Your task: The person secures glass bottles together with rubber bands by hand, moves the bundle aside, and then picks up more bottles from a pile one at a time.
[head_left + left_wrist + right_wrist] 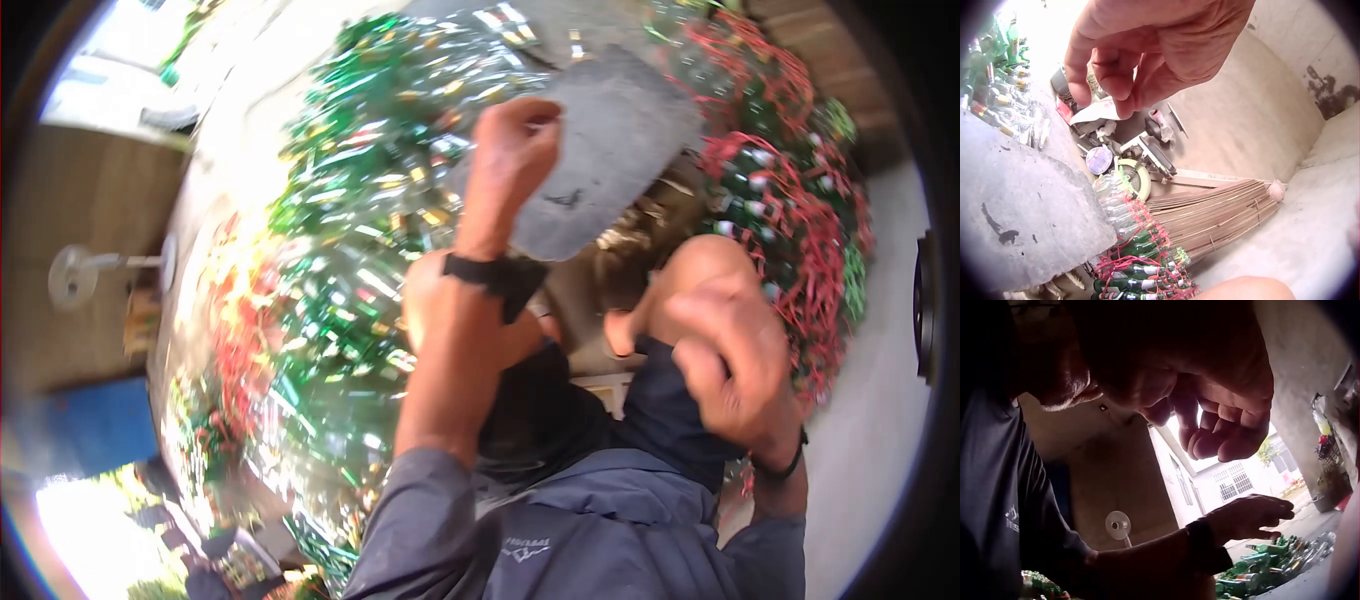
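Observation:
In the head view my left hand (515, 140) is raised over a grey stone slab (610, 140), with a dark strap at its wrist. Its fingers (1082, 90) bend loosely in the left wrist view, and a white scrap (1097, 111) shows behind the fingertips. The right wrist view shows this hand with a gap between thumb and fingers and nothing in it. My right hand (735, 350) hovers by the right knee, blurred. In the right wrist view its fingers (1210, 447) are loosely curled and hold nothing. Green and clear glass bottles (350, 230) lie heaped left of the slab.
Bottles tied with red string (790, 200) stand to the right. A bundle of thin wooden strips (1210, 215) and a yellow-rimmed wheel (1135, 178) are along the wall. A white fan (75, 275) and a blue panel (85, 430) are at the far left.

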`<state>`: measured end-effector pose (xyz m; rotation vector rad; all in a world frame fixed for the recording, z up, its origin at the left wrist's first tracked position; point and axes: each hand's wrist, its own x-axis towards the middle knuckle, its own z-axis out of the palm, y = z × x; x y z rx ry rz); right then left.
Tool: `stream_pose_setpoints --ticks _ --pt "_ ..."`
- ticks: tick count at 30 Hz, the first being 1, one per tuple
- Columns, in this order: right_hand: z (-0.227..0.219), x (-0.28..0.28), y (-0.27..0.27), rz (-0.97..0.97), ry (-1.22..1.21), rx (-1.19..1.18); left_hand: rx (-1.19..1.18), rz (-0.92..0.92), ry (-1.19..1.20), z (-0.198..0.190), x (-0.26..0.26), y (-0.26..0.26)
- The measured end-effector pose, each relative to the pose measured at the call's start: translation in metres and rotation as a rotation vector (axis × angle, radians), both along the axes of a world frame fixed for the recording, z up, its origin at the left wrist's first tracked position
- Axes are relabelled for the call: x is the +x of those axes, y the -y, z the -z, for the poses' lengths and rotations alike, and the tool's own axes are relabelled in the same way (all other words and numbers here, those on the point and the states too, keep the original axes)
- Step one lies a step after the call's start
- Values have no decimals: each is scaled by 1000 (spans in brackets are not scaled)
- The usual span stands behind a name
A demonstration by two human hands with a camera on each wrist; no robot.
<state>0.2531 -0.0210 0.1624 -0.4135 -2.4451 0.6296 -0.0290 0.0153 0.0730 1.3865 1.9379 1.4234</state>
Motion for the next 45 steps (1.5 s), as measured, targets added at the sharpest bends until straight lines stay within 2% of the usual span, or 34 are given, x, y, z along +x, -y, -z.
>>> stream_pose_setpoints --ticks 2,4,8,11,14,16,19,20,24,26,29,32,33,36,38,40,42,44,45 --pt "21 2 -14 149 84 106 21 28 40 9 -3 -2" --pt "39 2 -24 195 203 51 71 2 55 16 -4 -3" --pt "55 4 -41 146 320 116 105 -31 62 14 0 1" --pt "52 7 -47 61 359 33 149 1 103 4 6 7" --pt "49 7 -49 35 408 62 197 19 165 -21 18 23" --pt "56 8 -49 33 406 51 266 126 304 -44 24 42" --pt "59 9 -53 77 436 88 251 155 270 -76 25 85" --pt "60 9 -52 64 440 79 242 142 274 -77 24 101" --pt "61 11 -50 48 438 79 178 61 536 -70 15 179" --pt "62 14 -51 53 432 70 85 -49 561 -54 6 222" --pt "64 20 -58 19 466 51 -96 -338 597 -4 0 288" --pt "69 26 -67 -14 485 73 -241 -476 559 76 1 362" --pt "70 28 -69 -10 510 61 -292 -522 633 100 5 385" --pt "71 28 -71 -15 547 40 -405 -646 726 159 22 443" --pt "71 26 -69 0 544 129 -465 -713 688 202 28 481" --pt "71 25 -69 0 555 147 -525 -779 648 239 30 512" --pt "72 27 -69 3 568 162 -580 -940 587 269 32 536" --pt "73 29 -68 54 581 146 -618 -983 586 292 33 552" --pt "73 29 -68 55 584 147 -712 -1030 576 300 34 555"
